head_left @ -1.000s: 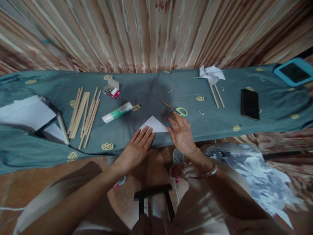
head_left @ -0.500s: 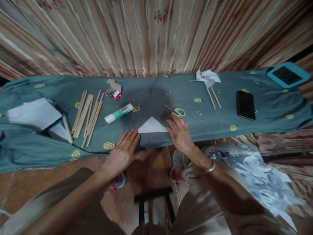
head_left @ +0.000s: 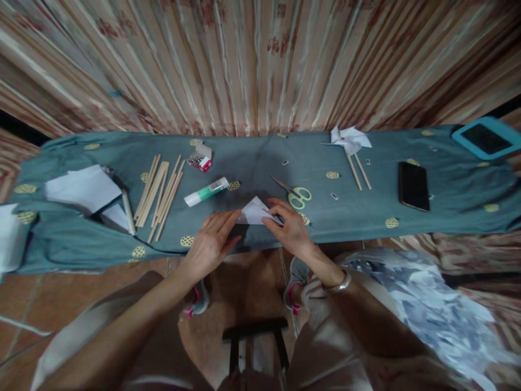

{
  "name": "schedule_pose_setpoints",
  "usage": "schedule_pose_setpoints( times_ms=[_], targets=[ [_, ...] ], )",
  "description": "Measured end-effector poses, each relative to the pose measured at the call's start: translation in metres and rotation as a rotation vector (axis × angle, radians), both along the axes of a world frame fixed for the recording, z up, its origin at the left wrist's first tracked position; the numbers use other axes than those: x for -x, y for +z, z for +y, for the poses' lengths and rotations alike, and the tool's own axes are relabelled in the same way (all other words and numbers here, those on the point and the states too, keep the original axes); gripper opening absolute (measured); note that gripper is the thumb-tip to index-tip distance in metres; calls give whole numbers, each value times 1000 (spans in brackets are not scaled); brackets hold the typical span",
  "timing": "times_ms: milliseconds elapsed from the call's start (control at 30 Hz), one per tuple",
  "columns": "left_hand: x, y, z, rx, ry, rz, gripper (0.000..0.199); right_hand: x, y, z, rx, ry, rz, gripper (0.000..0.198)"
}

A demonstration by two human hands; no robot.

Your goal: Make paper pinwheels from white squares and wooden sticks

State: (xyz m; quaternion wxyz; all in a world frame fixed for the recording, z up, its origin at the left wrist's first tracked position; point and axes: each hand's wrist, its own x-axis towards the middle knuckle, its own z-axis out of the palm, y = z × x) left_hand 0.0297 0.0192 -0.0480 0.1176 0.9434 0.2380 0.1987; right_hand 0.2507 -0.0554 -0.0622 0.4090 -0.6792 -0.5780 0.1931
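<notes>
A white sheet of paper folded into a triangle (head_left: 253, 212) lies near the table's front edge. My right hand (head_left: 292, 229) grips its right corner between thumb and fingers, and that corner is raised and bent. My left hand (head_left: 212, 243) rests at the left corner with its fingers stretched out and its thumb apart. Just beyond the right hand are scissors with light green handles (head_left: 299, 197). A green and white glue stick (head_left: 207, 191) lies beyond the left hand.
Several wooden sticks (head_left: 160, 195) lie left of the glue stick, near a small open box (head_left: 200, 158). White papers (head_left: 83, 187) are farther left. A paper pinwheel (head_left: 350, 141), a phone (head_left: 413, 185) and a blue-framed tablet (head_left: 486, 137) lie to the right. Curtains (head_left: 244, 70) hang behind.
My right hand has moved inward and taken hold of the paper triangle's right corner, lifting it. The left hand stays at the left corner. The camera view has shifted slightly.
</notes>
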Motion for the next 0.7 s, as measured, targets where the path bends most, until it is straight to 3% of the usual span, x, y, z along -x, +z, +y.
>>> schedule_pose_setpoints(
  times_ms=[167, 333, 433, 533, 700],
  targets=[
    [-15, -1, 1, 35, -37, -108, 62, 4, 8, -5, 2, 76, 9, 8],
    [-28, 1, 1, -53, -82, -87, 42, -3, 15, -9, 119, 216, 97, 23],
    [-29, 7, 5, -112, -100, -70, 31, -13, 16, -9, 148, 173, 176, 33],
    [-27, 10, 13, -152, -108, -41, 31, -20, 13, -8, 117, 98, 223, 31],
    [-29, 8, 19, -226, -78, 25, 23, -14, 5, -10, 49, 94, 139, 31]
  ],
)
